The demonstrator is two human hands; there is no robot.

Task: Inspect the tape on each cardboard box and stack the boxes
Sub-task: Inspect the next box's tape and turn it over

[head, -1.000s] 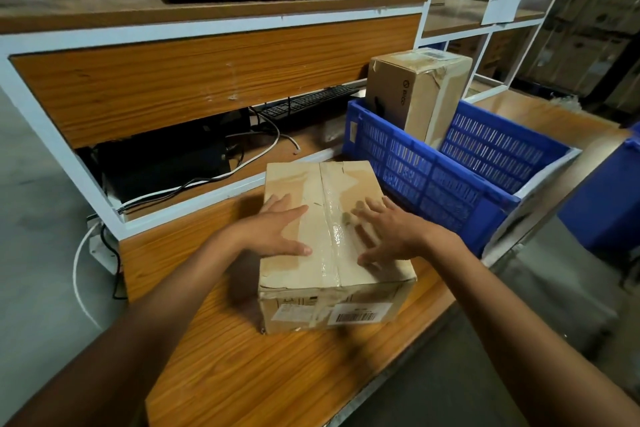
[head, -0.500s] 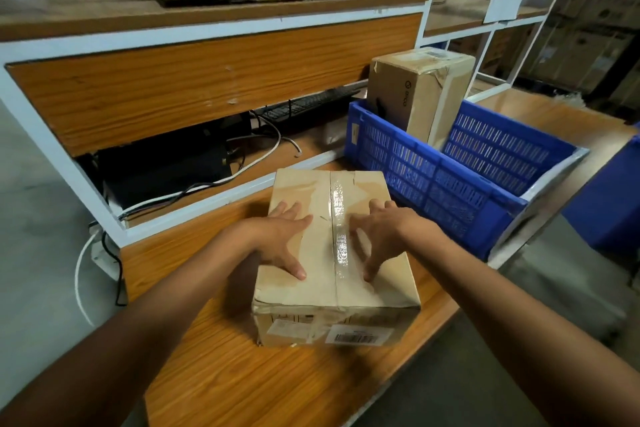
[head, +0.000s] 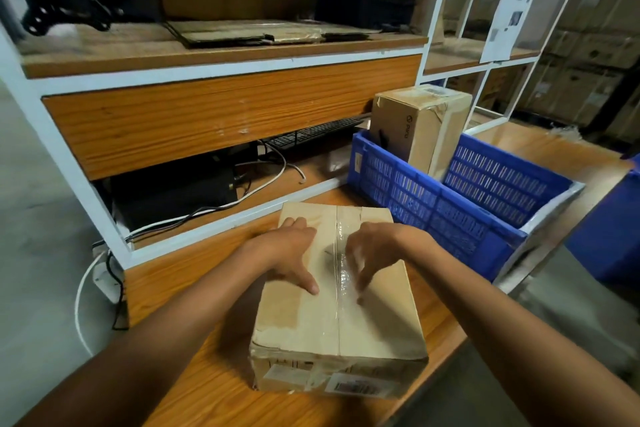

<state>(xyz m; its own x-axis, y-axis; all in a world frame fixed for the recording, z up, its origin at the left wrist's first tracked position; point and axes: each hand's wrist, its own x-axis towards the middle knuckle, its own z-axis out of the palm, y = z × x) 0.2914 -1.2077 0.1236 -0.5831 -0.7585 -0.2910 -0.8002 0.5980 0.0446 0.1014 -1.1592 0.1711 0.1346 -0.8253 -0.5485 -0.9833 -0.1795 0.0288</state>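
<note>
Both hands lie on the box (head: pixel 346 329) at the worktop's (head: pixel 214 388) front edge: left hand (head: pixel 291 253) flat and released beside the tape (head: pixel 337 308), right hand (head: pixel 374 253) arched (blurred), fingertips on the tape, grasping nothing. Behind it, to the right, the other box (head: pixel 419 125) stands in the crate (head: pixel 433 215).

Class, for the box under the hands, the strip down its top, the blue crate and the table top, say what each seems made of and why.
Box: brown cardboard, matt, creased at its near corner. Strip: clear plastic tape, glossy, catching light. Blue crate: probably moulded plastic, with slotted walls. Table top: wood-grain, slightly shiny; perhaps laminate.
</note>
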